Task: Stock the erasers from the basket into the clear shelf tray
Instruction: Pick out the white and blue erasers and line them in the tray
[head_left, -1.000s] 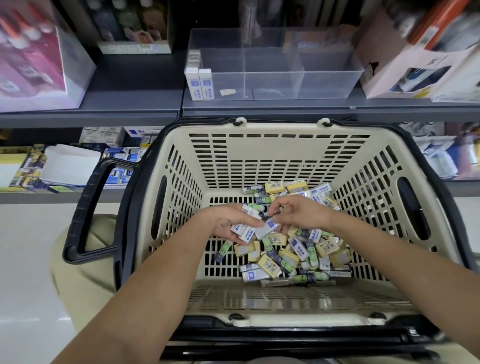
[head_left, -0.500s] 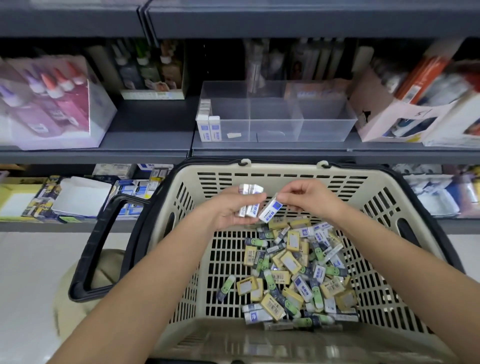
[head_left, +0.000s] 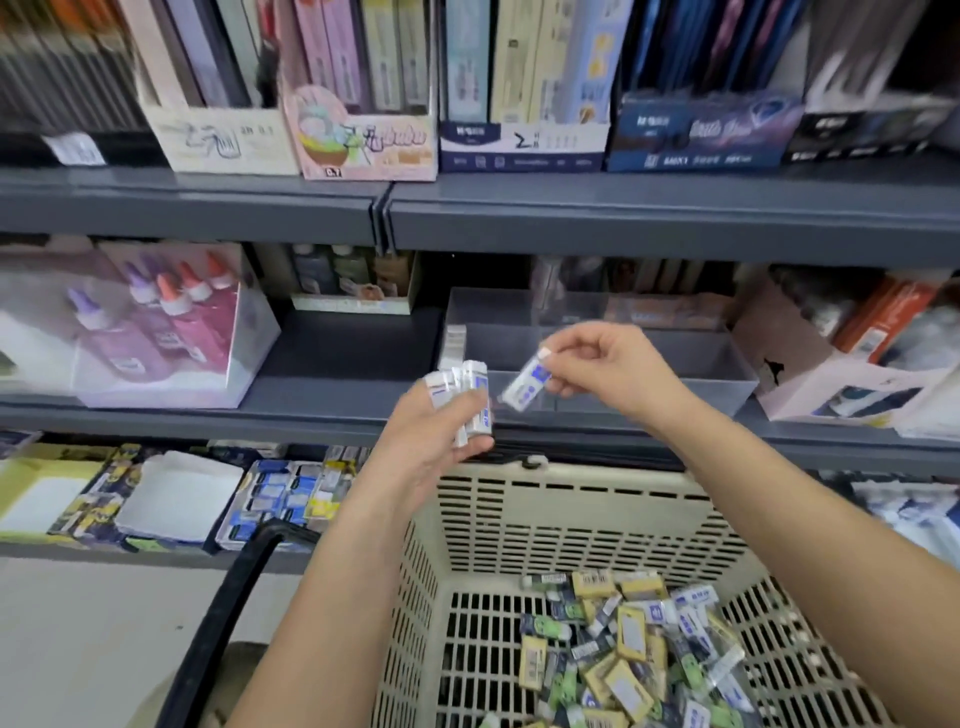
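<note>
My left hand (head_left: 434, 434) grips a small bundle of white-and-blue erasers (head_left: 465, 395) upright, just in front of the clear shelf tray (head_left: 722, 379). My right hand (head_left: 605, 366) pinches a single white-and-blue eraser (head_left: 525, 387) by its top end, hanging tilted before the tray's front wall. Both hands are above the far rim of the beige basket (head_left: 561, 514). A pile of mixed erasers (head_left: 628, 660) in yellow, green and blue wrappers lies on the basket floor. A few white erasers (head_left: 453, 343) stand upright in the tray's left corner.
The tray sits on a grey shelf (head_left: 332, 395) under another shelf (head_left: 623, 213) that overhangs it. A clear box of glue bottles (head_left: 156, 332) stands to the left, a pink-white carton (head_left: 831, 364) to the right. The basket's black handle (head_left: 223, 623) hangs left.
Both hands rose out of the basket with erasers and moved up toward the shelf tray. The view tilted upward, so the basket has dropped lower in the frame.
</note>
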